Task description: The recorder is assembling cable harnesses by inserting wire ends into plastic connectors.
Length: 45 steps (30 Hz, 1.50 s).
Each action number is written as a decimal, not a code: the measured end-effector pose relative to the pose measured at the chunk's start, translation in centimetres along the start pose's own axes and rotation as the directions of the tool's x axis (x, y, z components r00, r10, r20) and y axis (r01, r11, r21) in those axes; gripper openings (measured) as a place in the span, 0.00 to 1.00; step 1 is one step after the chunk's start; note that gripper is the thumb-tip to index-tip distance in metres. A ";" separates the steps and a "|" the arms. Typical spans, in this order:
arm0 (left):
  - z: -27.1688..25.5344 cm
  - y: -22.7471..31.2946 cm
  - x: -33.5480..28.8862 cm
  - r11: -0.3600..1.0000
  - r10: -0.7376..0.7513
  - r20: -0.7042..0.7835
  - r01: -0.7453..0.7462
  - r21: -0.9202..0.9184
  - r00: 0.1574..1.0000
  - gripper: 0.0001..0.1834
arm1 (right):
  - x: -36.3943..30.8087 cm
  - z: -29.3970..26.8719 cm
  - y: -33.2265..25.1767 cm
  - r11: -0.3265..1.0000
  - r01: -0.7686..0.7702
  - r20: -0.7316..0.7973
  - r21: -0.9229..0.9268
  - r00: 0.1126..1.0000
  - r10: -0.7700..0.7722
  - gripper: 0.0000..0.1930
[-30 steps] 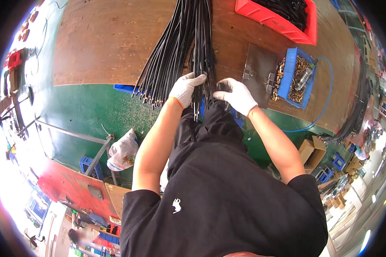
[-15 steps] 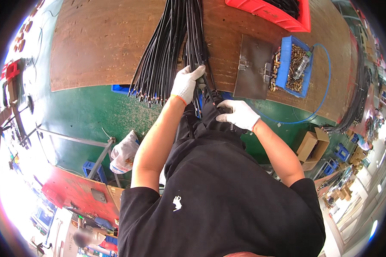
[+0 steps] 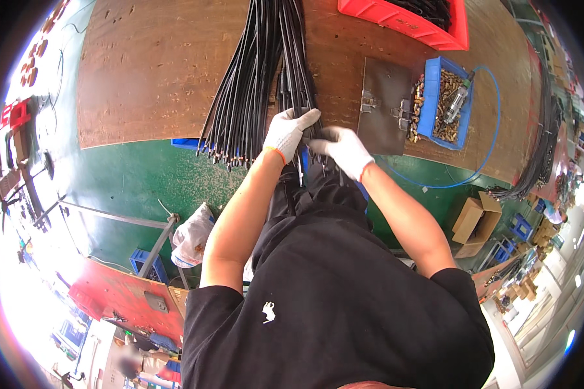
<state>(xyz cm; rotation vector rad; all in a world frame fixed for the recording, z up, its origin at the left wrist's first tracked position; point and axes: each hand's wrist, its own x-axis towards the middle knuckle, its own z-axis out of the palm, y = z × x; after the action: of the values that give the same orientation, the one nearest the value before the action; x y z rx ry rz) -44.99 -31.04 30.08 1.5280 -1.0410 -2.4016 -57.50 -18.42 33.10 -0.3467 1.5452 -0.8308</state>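
A thick bundle of long black cables lies over the near edge of the table, its stripped, coppery ends fanned out to the left. Closed around several cables at the bundle's right side is my left hand, in a white glove with an orange cuff. My right hand, gloved alike, is beside it with curled fingers against the cable ends, slightly blurred. A few cable ends hang below the hands in front of my dark clothing. The exact fingertip contact is partly hidden.
On the brown wooden table stand a red crate of black parts and a blue bin with small brass-coloured fittings and a tool on a blue hose. A dark clipboard-like plate lies beside the bin. A cardboard box sits lower right.
My right hand has moved left and up, close to my left hand, and its fingers now meet the cable ends. My left hand has shifted slightly right and down.
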 end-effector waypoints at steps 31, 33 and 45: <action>0.2 -0.3 0.5 0.859 0.020 0.098 0.033 -0.511 0.995 0.07 | 5.7 1.6 -3.0 0.833 0.128 -0.248 0.539 0.969 0.012 0.19; 0.3 -0.6 0.5 0.832 0.046 0.100 0.017 -0.555 0.994 0.09 | 5.7 1.5 -2.1 0.778 0.186 -0.219 0.600 0.974 -0.064 0.16; -2.5 0.7 0.0 1.000 0.001 0.119 0.003 -0.030 0.993 0.18 | -0.7 -3.6 -0.7 0.997 0.074 -0.013 0.015 0.997 -0.073 0.20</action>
<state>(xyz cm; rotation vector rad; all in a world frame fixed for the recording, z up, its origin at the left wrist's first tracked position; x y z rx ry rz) -43.09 -32.77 29.83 1.3915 -1.0204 -2.5240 -60.98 -17.38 33.90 -0.3900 1.5444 -0.9030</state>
